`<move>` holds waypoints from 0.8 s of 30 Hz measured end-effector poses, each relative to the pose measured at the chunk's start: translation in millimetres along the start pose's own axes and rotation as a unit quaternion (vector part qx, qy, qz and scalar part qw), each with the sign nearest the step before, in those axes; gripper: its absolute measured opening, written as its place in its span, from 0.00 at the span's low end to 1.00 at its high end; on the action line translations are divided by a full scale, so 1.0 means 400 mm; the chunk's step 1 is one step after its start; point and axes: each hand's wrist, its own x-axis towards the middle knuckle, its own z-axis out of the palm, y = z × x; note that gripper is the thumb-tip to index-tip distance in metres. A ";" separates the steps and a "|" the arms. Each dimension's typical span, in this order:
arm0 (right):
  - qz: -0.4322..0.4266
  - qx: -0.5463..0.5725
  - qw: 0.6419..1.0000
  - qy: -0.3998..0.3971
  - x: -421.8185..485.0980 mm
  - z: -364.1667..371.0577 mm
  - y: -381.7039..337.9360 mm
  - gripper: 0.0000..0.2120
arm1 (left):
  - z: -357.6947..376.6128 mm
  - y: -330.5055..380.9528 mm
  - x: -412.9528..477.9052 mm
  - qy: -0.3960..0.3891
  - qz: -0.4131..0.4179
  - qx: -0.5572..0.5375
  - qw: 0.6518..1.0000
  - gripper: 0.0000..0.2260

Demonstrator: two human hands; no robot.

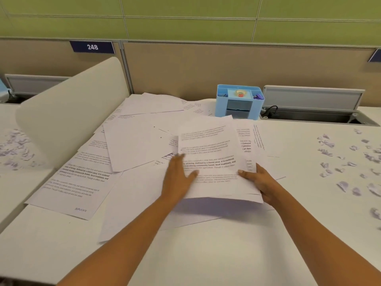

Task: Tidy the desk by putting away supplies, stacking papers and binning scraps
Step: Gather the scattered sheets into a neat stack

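1. Right hand (261, 182) pinches the thin stack of printed white sheets (214, 153) by its right edge — a slack pinch could spill the lower pages.
2. Left hand (179, 176) lies flat-fingered on the stack's left side — shoving may buckle it.

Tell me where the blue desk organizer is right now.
In the head view, the blue desk organizer stands at the back of the desk, right of centre, just behind the scattered papers.

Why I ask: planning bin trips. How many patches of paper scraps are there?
2. The right patch lies on the desk, right of the papers; the left patch lies beyond the curved divider. More may hide under the papers.
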 end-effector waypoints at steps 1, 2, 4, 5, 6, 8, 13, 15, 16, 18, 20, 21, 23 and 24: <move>-0.004 0.017 1.000 -0.002 -0.002 -0.009 -0.005 0.18 | -0.017 0.002 0.018 0.031 -0.065 -0.058 0.996 0.33; -0.008 0.032 0.999 -0.007 -0.003 -0.015 -0.009 0.18 | -0.035 0.004 0.033 0.041 -0.131 -0.124 0.983 0.36; -0.018 0.048 0.998 -0.026 -0.003 -0.022 -0.016 0.21 | -0.065 0.005 0.062 0.003 -0.220 -0.296 0.930 0.36; -0.020 0.044 0.998 -0.040 -0.003 -0.024 -0.018 0.26 | -0.076 0.009 0.069 -0.044 -0.236 -0.387 0.890 0.31; -0.021 0.030 0.998 -0.056 0.000 -0.023 -0.021 0.32 | -0.086 0.014 0.071 -0.093 -0.231 -0.447 0.859 0.25; -0.016 -0.005 0.996 -0.093 0.006 -0.017 -0.029 0.42 | -0.093 0.020 0.073 -0.144 -0.200 -0.486 0.839 0.16; -0.040 -0.050 0.994 -0.093 0.013 0.029 -0.081 0.35 | -0.090 0.054 0.087 -0.126 -0.103 -0.475 0.865 0.14; -0.087 -0.066 0.991 -0.078 0.020 0.044 -0.109 0.40 | -0.104 0.069 0.101 -0.103 -0.059 -0.473 0.873 0.14; -0.111 -0.067 0.989 -0.071 0.024 0.048 -0.120 0.41 | -0.113 0.076 0.108 -0.093 -0.038 -0.473 0.875 0.14; -0.149 -0.064 0.985 -0.063 0.031 0.053 -0.131 0.38 | -0.127 0.087 0.120 -0.083 -0.012 -0.467 0.880 0.16; -0.159 -0.068 0.984 -0.052 0.034 0.057 -0.121 0.37 | -0.129 0.087 0.120 -0.085 -0.009 -0.443 0.893 0.17; -0.155 -0.070 0.984 -0.050 0.033 0.058 -0.108 0.37 | -0.123 0.081 0.116 -0.089 -0.014 -0.429 0.899 0.16; -0.138 -0.072 0.987 -0.048 0.035 0.055 -0.074 0.39 | -0.102 0.059 0.106 -0.103 -0.033 -0.396 0.912 0.15; -0.135 -0.073 0.987 -0.047 0.034 0.055 -0.061 0.39 | -0.091 0.044 0.102 -0.113 -0.043 -0.375 0.919 0.15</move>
